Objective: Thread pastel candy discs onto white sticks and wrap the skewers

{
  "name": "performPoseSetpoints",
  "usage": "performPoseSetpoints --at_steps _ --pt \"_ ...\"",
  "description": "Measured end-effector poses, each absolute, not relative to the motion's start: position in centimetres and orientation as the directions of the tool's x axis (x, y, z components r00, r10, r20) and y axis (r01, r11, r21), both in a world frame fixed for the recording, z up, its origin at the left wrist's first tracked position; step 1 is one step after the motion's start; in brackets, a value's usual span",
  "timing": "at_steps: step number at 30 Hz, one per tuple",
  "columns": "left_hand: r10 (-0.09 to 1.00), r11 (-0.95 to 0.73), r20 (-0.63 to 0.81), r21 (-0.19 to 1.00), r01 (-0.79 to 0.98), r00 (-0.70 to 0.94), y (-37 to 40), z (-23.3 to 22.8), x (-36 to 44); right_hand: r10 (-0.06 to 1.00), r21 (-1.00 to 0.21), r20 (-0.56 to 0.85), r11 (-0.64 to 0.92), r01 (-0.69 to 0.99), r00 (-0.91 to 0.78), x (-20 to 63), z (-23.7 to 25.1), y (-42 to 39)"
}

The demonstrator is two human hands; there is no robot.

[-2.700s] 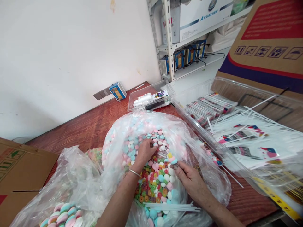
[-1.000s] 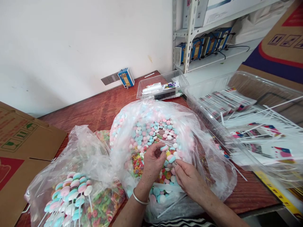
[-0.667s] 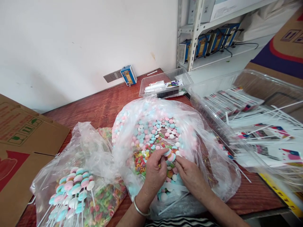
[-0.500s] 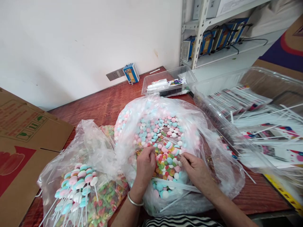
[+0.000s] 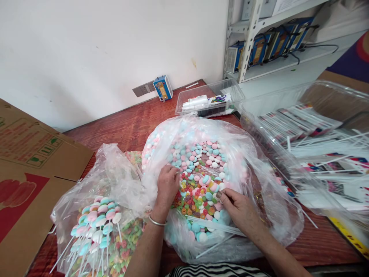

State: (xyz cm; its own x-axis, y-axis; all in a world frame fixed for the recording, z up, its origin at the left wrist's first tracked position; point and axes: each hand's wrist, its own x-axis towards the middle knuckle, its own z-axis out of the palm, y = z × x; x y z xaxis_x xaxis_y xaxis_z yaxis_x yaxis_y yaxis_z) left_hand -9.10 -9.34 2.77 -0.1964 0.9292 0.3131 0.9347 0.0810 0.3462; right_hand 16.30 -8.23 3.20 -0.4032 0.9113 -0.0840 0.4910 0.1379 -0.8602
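Note:
A clear plastic bag lies spread open in front of me. Pink, blue and white button-shaped candies fill it, with small colourful ring gummies heaped in the middle. My left hand is at the left side of the gummy heap, fingers curled closed; what they hold, if anything, is hidden. At the heap's right side my right hand has thumb and forefinger pinched together beside the candies. Anything in that pinch is too hidden to name. White plastic sticks lie across the bag's near part, below both hands.
At left, another bag holds ring gummies, with stacked candies on sticks on it. A cardboard box stands beyond. Clear bins of sticks and printed cards are at right. A small clear tray and blue device sit behind.
My left hand has moved left and away from me, uncovering more of the ring gummies. My right hand keeps nearly the same place and pinch. The whole view has shifted slightly.

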Motion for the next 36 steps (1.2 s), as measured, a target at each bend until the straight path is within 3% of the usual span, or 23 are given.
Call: performPoseSetpoints --at_steps 4,6,9,12,14,16,19,29,36 --pt "0.972 0.074 0.196 0.255 0.964 -0.126 -9.6 2.6 -8.4 0.898 -0.866 -0.085 0.148 0.477 -0.432 16.1 3.1 -8.3" --pt "0.966 0.102 0.195 0.309 0.945 -0.168 -9.6 2.6 -8.1 0.891 -0.860 -0.078 0.166 0.482 -0.447 16.0 3.2 -8.5" --pt "0.936 0.132 0.194 0.582 0.802 -0.295 -9.6 2.9 -7.5 0.868 -0.832 -0.081 0.211 0.513 -0.489 15.7 3.5 -8.8" --pt "0.910 0.175 0.020 0.886 0.428 -0.413 -9.8 3.5 -6.5 0.851 -0.809 -0.095 0.236 0.538 -0.516 15.3 3.9 -9.2" --pt "0.899 0.199 -0.101 0.961 0.191 -0.426 -9.9 4.0 -5.6 0.852 -0.801 -0.093 0.244 0.547 -0.515 15.0 4.1 -9.4" --pt "0.891 0.201 -0.156 0.978 0.062 -0.426 -10.0 4.4 -4.7 0.852 -0.793 -0.090 0.252 0.555 -0.516 14.8 4.2 -9.4" --pt "0.893 0.172 -0.155 0.985 0.002 -0.423 -10.2 4.9 -3.6 0.851 -0.770 -0.099 0.263 0.581 -0.516 14.9 4.1 -9.4" --pt "0.922 -0.033 0.097 0.984 0.175 -0.374 -10.5 4.7 -2.8 0.858 -0.749 -0.147 0.228 0.622 -0.492 15.4 4.4 -9.4" --pt "0.907 0.055 -0.070 0.997 -0.049 -0.415 -10.1 5.2 -2.5 0.862 -0.780 -0.062 0.273 0.564 -0.503 15.7 3.8 -9.5"
